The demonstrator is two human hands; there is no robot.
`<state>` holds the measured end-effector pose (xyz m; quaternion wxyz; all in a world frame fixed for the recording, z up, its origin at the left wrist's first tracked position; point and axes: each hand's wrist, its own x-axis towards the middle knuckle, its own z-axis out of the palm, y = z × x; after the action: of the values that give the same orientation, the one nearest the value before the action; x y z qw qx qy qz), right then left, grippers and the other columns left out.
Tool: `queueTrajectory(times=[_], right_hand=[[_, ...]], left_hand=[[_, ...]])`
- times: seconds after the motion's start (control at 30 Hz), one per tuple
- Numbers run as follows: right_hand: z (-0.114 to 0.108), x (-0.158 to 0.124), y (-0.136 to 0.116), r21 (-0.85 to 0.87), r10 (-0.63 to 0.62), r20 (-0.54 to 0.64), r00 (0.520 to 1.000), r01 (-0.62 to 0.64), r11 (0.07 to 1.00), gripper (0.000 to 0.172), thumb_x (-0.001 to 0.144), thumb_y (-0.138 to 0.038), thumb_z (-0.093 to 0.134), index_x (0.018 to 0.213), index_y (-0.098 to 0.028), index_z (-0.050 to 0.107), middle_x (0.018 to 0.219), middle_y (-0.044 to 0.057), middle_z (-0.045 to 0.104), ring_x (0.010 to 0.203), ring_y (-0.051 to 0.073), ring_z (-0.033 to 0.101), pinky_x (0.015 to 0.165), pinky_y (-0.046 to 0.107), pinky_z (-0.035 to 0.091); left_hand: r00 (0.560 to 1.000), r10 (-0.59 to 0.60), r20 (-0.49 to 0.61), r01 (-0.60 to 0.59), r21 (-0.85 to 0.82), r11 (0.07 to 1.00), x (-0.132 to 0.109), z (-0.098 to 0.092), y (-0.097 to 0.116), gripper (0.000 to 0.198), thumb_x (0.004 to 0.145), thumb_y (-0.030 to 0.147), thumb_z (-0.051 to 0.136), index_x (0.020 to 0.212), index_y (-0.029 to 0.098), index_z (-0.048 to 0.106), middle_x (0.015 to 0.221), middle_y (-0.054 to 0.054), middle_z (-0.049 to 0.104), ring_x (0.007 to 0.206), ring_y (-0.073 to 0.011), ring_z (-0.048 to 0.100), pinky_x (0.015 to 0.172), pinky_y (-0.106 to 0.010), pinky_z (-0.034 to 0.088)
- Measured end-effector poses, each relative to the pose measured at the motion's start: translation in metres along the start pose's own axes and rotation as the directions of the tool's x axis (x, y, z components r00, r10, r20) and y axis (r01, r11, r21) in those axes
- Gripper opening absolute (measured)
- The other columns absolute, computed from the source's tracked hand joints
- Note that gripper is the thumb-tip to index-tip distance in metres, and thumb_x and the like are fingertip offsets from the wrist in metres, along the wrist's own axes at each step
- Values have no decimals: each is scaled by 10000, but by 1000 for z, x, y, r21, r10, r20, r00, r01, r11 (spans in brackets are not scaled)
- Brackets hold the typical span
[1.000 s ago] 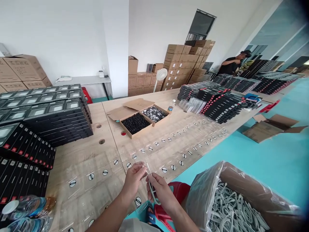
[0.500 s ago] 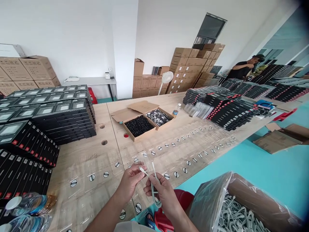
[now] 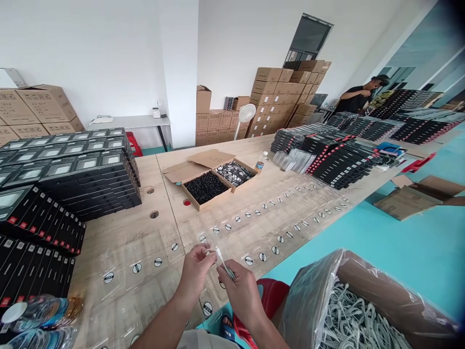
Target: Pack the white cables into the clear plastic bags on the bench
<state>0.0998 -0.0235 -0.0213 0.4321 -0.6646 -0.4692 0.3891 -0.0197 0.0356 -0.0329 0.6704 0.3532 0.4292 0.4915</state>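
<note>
Left of carton (image 3: 370,276), clamps bunched cable (image 3: 228,272) in right hand (image 3: 240,287), likely to prevent uncoiling; cannot tell left hand's (image 3: 196,264) grip beside it.

The workbench (image 3: 154,172) carries stacked boxes (image 3: 90,186) at its left, bottles (image 3: 39,311) in front of them at the near left, two adjoining open cartons (image 3: 214,200) at mid-bench, a single bottle (image 3: 260,163) just right of these, and a box stack (image 3: 337,162) farther right; trays (image 3: 125,278) lie in rows between the open cartons and the near edge. The left hand (image 3: 196,269) is above the bench, just left of the right hand (image 3: 240,286), in which a cable (image 3: 229,273) is located; a stool (image 3: 271,300), then a large carton (image 3: 381,281) containing cables (image 3: 363,320), stand to the right. Behind the bench stand a fan (image 3: 247,114), a carton stack (image 3: 279,97) to its right, and a side table (image 3: 132,122) to its left.
</note>
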Motion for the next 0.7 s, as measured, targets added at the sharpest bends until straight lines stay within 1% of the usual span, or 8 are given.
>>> queueTrajectory(times=[0.1,0.17,0.27,0.37,0.43,0.53,0.63,0.7], right_hand=[[-2,0,-2,264,136,100,986,-158,951,384,762,-567,647,679,-199,575,627,14,606,596,177,593,562,282,442],[-4,0,-3,391,203,170,964,-255,884,390,723,-560,691,672,-191,574,601,11,618,545,161,585,539,277,443],[-7,2,-3,477,269,256,929,-363,801,370,689,-511,735,662,-180,572,556,12,631,493,138,569,515,260,426],[-6,3,-1,526,294,308,905,-419,740,340,672,-461,753,666,-174,570,552,18,642,484,135,578,492,247,408],[-3,3,-1,534,305,311,900,-431,728,323,666,-440,753,672,-174,569,555,12,642,475,133,580,480,244,403],[5,3,-2,528,328,308,893,-447,722,316,657,-437,745,688,-177,568,555,-2,636,462,136,585,460,242,394],[12,3,-3,529,343,318,884,-465,710,319,645,-443,739,696,-177,569,545,-11,626,452,136,582,442,237,381],[15,3,-2,527,354,329,875,-482,700,319,635,-442,737,694,-176,570,543,-13,623,443,132,574,433,235,379]], left_hand=[[993,-26,114,26,-2,1000,-3,-3,-1,221,672,361,791,704,152,726,995,-95,684,919,-225,627,854,-344,487],[981,-54,186,64,-49,997,-5,-7,-4,290,732,360,743,961,183,743,1034,-80,678,910,-203,632,876,-347,490],[980,-47,191,66,-90,994,-7,-13,-10,591,783,301,687,1352,319,526,1162,-45,623,928,-169,638,914,-359,493],[990,-12,143,27,-105,994,-6,-15,-12,823,799,242,644,1490,405,229,1146,-25,605,895,-152,650,898,-376,511],[993,-25,111,38,-120,992,-7,-12,-11,805,779,206,638,1469,359,253,1055,-19,640,881,-154,658,870,-351,518],[987,-97,127,115,-146,982,-9,-6,-6,484,738,204,620,1204,252,496,839,5,665,680,-142,652,645,-272,532],[958,-191,212,227,-157,961,-12,0,-4,244,726,280,576,957,240,509,591,63,570,336,-117,463,339,-236,366],[958,-207,200,238,-145,960,-12,1,-6,205,739,341,587,893,239,497,540,77,524,297,-109,412,311,-226,310]])
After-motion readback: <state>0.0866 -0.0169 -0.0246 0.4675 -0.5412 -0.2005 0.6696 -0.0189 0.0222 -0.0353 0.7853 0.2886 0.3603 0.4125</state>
